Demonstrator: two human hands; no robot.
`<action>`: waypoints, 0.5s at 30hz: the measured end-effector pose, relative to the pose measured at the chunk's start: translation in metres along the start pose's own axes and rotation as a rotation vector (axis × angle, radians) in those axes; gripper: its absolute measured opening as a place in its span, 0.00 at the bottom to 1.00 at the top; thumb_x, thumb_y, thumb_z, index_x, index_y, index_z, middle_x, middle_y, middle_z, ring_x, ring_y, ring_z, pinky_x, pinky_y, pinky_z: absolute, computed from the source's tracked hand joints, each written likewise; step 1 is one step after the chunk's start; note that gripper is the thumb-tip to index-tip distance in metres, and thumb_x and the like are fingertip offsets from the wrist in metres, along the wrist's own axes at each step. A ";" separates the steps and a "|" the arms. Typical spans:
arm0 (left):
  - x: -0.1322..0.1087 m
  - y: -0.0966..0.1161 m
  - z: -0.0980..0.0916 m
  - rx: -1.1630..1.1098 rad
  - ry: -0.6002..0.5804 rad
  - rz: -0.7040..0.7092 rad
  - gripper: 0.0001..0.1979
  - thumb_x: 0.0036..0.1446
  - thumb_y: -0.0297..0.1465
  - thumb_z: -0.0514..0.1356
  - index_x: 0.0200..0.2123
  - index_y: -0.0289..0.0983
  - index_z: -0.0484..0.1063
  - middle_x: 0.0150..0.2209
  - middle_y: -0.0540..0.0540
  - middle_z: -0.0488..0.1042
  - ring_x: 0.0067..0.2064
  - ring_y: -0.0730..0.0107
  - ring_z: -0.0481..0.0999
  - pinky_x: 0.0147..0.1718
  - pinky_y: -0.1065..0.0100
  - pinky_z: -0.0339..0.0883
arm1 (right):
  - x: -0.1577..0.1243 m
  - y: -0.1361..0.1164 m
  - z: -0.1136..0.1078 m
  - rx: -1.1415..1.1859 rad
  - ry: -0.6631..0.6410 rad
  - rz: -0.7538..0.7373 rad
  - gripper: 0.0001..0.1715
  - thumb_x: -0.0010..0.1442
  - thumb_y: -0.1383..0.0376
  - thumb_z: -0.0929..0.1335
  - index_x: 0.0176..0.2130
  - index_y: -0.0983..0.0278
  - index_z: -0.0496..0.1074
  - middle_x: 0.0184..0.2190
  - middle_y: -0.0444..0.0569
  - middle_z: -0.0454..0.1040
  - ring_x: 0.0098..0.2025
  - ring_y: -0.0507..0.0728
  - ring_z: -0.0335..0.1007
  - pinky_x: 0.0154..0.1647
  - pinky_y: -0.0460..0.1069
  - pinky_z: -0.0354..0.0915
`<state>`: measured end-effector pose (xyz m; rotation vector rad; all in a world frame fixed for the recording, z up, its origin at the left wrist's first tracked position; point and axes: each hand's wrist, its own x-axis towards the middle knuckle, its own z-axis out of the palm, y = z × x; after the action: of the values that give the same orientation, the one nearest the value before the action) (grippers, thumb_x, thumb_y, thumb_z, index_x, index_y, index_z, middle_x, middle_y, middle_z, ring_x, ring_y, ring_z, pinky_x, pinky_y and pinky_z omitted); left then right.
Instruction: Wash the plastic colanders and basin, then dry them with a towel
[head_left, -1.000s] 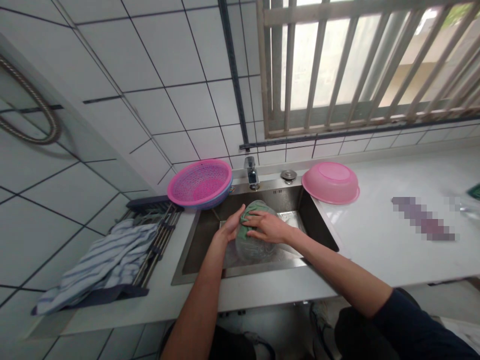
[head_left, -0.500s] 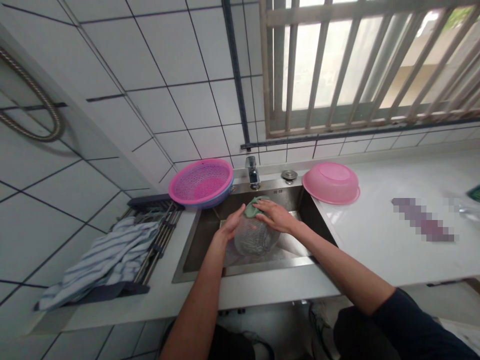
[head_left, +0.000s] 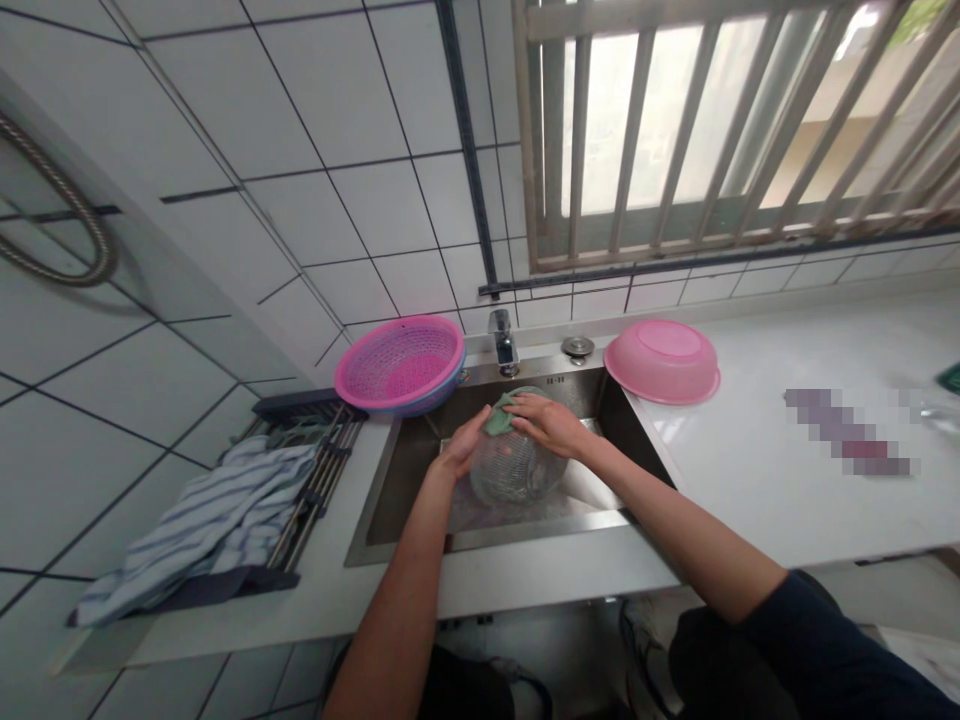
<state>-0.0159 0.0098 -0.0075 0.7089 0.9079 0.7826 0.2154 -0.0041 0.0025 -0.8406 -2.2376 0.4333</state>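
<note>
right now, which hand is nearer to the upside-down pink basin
Right. The right hand, on the green cloth, is left of the pink basin; the left hand, at the left side of the clear bowl, is farther left.

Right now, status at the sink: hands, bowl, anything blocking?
Left hand gripping clear ribbed bowl; right hand holding green cloth against it. Bowl within sink, bottom contact unclear. Nothing visibly blocking; faucet beyond.

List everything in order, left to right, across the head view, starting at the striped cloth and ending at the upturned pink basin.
Striped cloth, pink colander, left hand, green cloth, right hand, upturned pink basin.
</note>
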 end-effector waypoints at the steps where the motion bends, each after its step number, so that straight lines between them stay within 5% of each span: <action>1: -0.001 0.000 0.001 0.026 -0.004 -0.004 0.26 0.77 0.41 0.51 0.60 0.28 0.78 0.39 0.35 0.86 0.29 0.60 0.83 0.32 0.63 0.78 | -0.002 0.004 -0.002 0.008 0.031 0.050 0.25 0.78 0.56 0.62 0.66 0.60 0.75 0.66 0.56 0.75 0.72 0.63 0.67 0.74 0.64 0.62; 5: -0.003 0.000 0.004 0.068 0.036 0.017 0.25 0.77 0.40 0.52 0.56 0.27 0.80 0.36 0.36 0.86 0.27 0.61 0.82 0.31 0.63 0.78 | -0.007 0.002 -0.002 0.014 0.056 0.108 0.26 0.78 0.56 0.63 0.66 0.62 0.75 0.66 0.58 0.75 0.72 0.65 0.67 0.74 0.65 0.62; 11: 0.000 -0.001 0.001 0.001 0.187 0.108 0.15 0.72 0.37 0.62 0.45 0.30 0.83 0.38 0.40 0.86 0.34 0.64 0.84 0.38 0.67 0.77 | -0.001 -0.037 0.012 -0.004 -0.163 -0.179 0.22 0.76 0.56 0.67 0.61 0.60 0.80 0.60 0.53 0.81 0.71 0.64 0.67 0.79 0.66 0.52; 15: 0.004 -0.002 -0.001 0.003 0.224 0.111 0.14 0.71 0.36 0.62 0.46 0.31 0.83 0.38 0.41 0.86 0.35 0.64 0.84 0.40 0.67 0.77 | 0.001 -0.035 0.010 0.013 -0.164 -0.197 0.20 0.74 0.56 0.69 0.60 0.60 0.81 0.60 0.53 0.81 0.69 0.64 0.70 0.78 0.64 0.55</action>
<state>-0.0148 0.0123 -0.0108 0.6870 1.0785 0.9732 0.1928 -0.0297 0.0141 -0.5882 -2.4381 0.4360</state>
